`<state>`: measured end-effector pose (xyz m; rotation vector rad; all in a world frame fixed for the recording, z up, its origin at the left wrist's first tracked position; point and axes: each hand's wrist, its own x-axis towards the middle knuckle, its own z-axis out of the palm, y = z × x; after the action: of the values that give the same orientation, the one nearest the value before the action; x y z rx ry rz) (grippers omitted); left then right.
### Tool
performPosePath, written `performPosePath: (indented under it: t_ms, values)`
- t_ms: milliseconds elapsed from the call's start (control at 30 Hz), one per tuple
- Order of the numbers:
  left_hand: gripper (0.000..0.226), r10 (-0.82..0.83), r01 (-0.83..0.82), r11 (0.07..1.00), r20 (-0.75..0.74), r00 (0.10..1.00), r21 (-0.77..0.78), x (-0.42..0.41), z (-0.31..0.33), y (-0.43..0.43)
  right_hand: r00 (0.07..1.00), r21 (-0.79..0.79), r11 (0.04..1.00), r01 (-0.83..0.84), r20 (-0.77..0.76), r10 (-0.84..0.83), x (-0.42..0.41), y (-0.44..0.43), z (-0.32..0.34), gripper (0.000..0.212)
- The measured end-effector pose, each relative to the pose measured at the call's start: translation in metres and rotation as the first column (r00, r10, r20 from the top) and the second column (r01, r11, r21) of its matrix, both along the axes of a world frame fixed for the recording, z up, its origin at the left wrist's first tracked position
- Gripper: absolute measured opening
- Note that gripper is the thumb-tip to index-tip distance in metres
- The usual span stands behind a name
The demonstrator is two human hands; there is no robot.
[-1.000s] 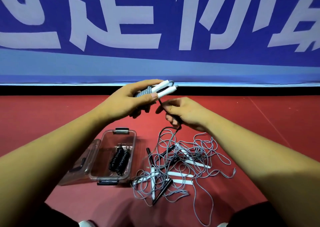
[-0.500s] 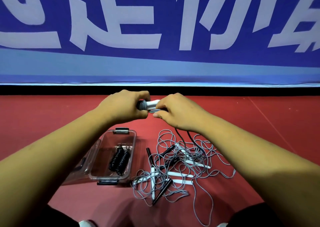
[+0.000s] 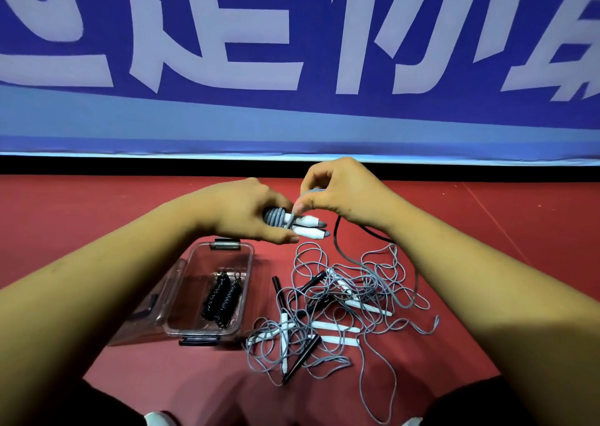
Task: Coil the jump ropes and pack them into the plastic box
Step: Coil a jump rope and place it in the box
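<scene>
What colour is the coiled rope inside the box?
Black. The coiled rope shows best in the head view.

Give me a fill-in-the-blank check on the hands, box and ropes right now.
1. The left hand grips two ____ handles.
2. The cord wound on them, pinched by the right hand, is ____.
3. The coiled rope in the plastic box is ____.
4. The tangled ropes lie to the box's ____.
Missing: white; grey; black; right.

Even, fairly bright light, soft shadows, wide-angle bending at the edges, slightly soft detail
</scene>
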<state>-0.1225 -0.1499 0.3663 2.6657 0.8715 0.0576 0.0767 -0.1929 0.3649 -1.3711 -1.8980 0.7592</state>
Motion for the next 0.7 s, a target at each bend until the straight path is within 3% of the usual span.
performPosePath:
  t_ms: [67, 167, 367, 467, 533, 700]
  values:
    - [0.022, 0.021, 0.016, 0.975, 0.16, 0.987, -0.221, -0.002, 0.001, -0.002, 0.994, -0.037, 0.999, -0.007, -0.112, 0.003, 0.003, 0.002, -0.002, 0.015]
    - [0.015, 0.103, 0.02, 0.919, 0.289, 0.952, -0.394, -0.003, 0.001, -0.005, 0.968, -0.128, 0.991, -0.035, -0.251, 0.002, 0.004, 0.006, -0.011, 0.013]
    - [0.012, 0.267, -0.031, 0.886, 0.454, 0.85, -0.463, -0.005, 0.001, -0.005, 0.888, -0.335, 0.932, -0.139, -0.458, -0.032, 0.003, 0.011, -0.039, 0.018]
    - [0.033, 0.357, -0.066, 0.877, 0.551, 0.754, -0.477, -0.003, 0.006, -0.007, 0.853, -0.418, 0.887, -0.195, -0.519, -0.057, 0.005, 0.011, -0.041, 0.025]
    - [0.037, 0.393, -0.081, 0.86, 0.554, 0.734, -0.503, -0.001, 0.008, -0.008, 0.857, -0.421, 0.884, -0.203, -0.513, -0.047, 0.006, 0.011, -0.037, 0.027]
    - [0.01, 0.508, -0.248, 0.835, 0.517, 0.689, -0.491, -0.001, 0.006, 0.001, 0.963, -0.431, 0.898, -0.085, -0.268, -0.038, 0.007, 0.005, -0.036, 0.037]
